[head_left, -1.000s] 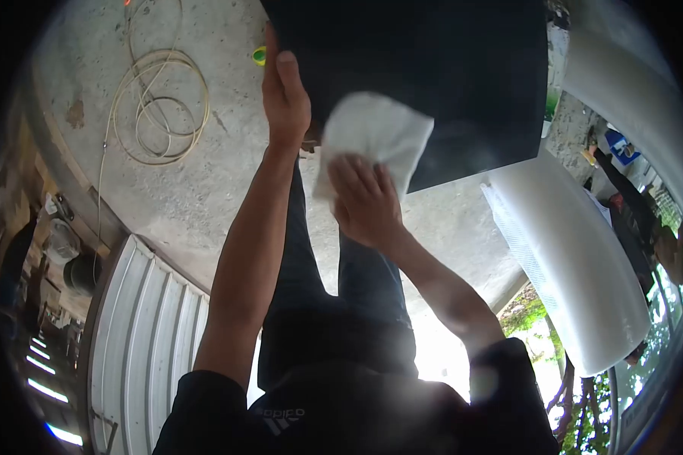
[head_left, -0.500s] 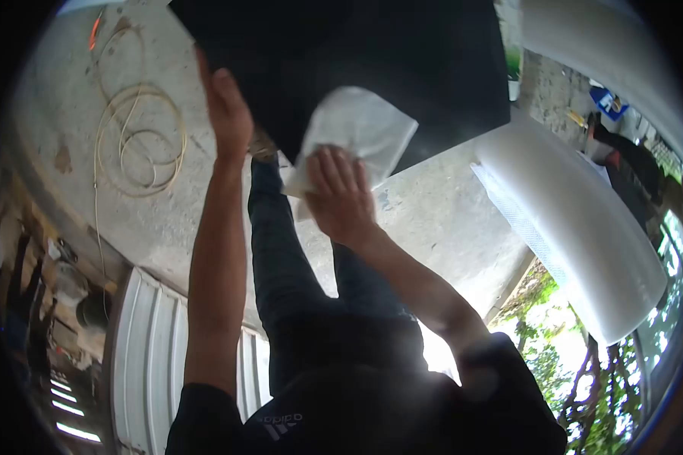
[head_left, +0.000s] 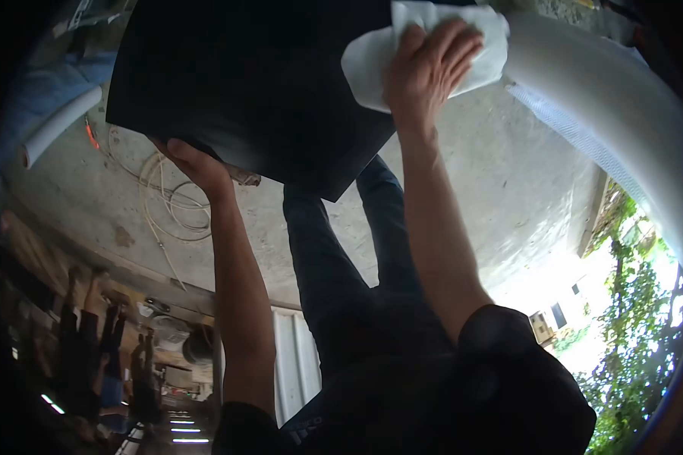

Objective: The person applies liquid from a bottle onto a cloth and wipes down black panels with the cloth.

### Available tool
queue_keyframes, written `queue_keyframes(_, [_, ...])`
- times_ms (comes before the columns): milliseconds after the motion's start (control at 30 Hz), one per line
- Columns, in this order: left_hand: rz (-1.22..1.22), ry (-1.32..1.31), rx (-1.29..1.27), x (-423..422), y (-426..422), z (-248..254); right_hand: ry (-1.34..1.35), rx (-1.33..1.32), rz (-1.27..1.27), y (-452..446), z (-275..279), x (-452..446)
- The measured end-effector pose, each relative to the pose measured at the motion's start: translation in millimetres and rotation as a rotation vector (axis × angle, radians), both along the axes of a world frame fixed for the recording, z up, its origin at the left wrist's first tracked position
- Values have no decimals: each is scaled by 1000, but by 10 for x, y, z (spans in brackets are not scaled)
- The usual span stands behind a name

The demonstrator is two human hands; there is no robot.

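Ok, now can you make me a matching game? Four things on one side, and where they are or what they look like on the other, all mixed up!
Things:
1. cloth
2. panel
3. hose
4. left hand

Clues:
A. in loops on the floor
B. thumb showing at the panel's edge
C. white, under the right hand
D. flat and black

Right pairs: 1-C, 2-D, 3-A, 4-B

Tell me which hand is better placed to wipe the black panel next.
The right hand, likely: it has the white cloth partly over the black panel, while the left hand grips the panel's edge.
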State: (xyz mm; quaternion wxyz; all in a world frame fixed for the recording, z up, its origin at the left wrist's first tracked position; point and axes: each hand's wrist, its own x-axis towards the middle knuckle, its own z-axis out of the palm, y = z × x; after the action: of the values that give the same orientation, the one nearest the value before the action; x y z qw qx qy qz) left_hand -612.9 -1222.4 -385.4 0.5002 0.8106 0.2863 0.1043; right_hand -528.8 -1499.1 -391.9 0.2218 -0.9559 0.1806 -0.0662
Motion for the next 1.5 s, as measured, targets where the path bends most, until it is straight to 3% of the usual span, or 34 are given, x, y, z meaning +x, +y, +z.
queue_keyframes(67, [45,2,-76,-73,35,-113,-56,262,-198,156,-98,-451])
queue_keyframes(233, [49,58,-132,-167,192,-247,203,818,-258,1035,372,-2028])
queue_keyframes(367, [8,84,-107,-132,150,-190,49,608,-172,868,191,-1740])
queue_keyframes(400, [-13,95,-88,-155,206,-216,136,831,-321,655,283,-1378])
queue_keyframes(433, [-33,100,-68,-168,264,-220,-46,662,-324,470,79,-1007])
queue_keyframes(467, [-39,139,-91,-186,266,-189,-43,790,-344,211,183,-577])
queue_keyframes(500, [-24,113,-61,-181,221,-169,-232,480,-274,-12,-50,-229])
queue_keyframes(567, [-20,72,42,-176,184,-171,47,531,-388,-400,20,241])
queue_keyframes(667, [-37,46,28,-164,139,-165,137,580,-534,-93,301,106])
queue_keyframes(700, [-35,48,26,-197,144,-179,-67,512,-442,116,76,-289])
queue_keyframes(733, [-13,41,48,-194,159,-172,37,710,-523,403,298,-669])
queue_keyframes(767, [14,21,65,-130,142,-197,35,633,-524,721,101,-1198])
queue_keyframes(800, [22,12,62,-78,99,-165,85,755,-457,994,225,-1677])
queue_keyframes(833, [61,21,-36,-62,43,-88,114,707,-413,1238,247,-2098])
queue_keyframes(867, [109,27,-129,-71,-13,-41,210,733,-469,1279,267,-2249])
queue_keyframes(900, [123,86,-52,-113,-40,-74,317,773,-515,1309,270,-2298])
queue_keyframes(933, [151,141,49,-167,32,-180,430,744,-561,1213,228,-2225])
queue_keyframes(967, [40,48,184,-311,258,-505,340,700,-498,1114,185,-2130])
queue_keyframes(1000, [107,77,167,-188,82,-280,360,725,-469,915,183,-1979])
queue_keyframes(1033, [65,-8,73,-154,75,-255,161,515,-228,644,98,-1737])
queue_keyframes(1067, [116,99,24,-308,195,-503,150,428,-191,245,-313,-1633])
queue_keyframes(1100, [135,337,10,-343,77,-425,236,516,-243,-82,-352,-1291])
queue_keyframes(1133, [100,214,149,-256,35,-231,132,717,-217,-230,-298,-1005])
queue_keyframes(1167, [68,140,179,-203,-9,-100,152,430,-123,-606,-594,-696])
queue_keyframes(1200, [34,67,210,-147,-57,29,102,616,-124,-730,-547,-509])
queue_keyframes(1233, [107,179,90,-193,-78,-93,290,616,-225,-1018,-726,-276])
queue_keyframes(1267, [-7,259,330,-321,43,-210,260,766,-229,-768,-418,-219])
queue_keyframes(1300, [52,8,-21,-307,-16,-364,318,795,-510,-453,-138,-160])
queue_keyframes(1367, [86,7,-98,-102,82,-49,366,916,-470,-442,-240,-200])
queue_keyframes(1400, [74,-14,35,19,127,-40,368,951,-419,-415,-130,-109])
queue_keyframes(1500, [144,4,-77,-129,141,8,342,971,-439,-427,-77,-215])
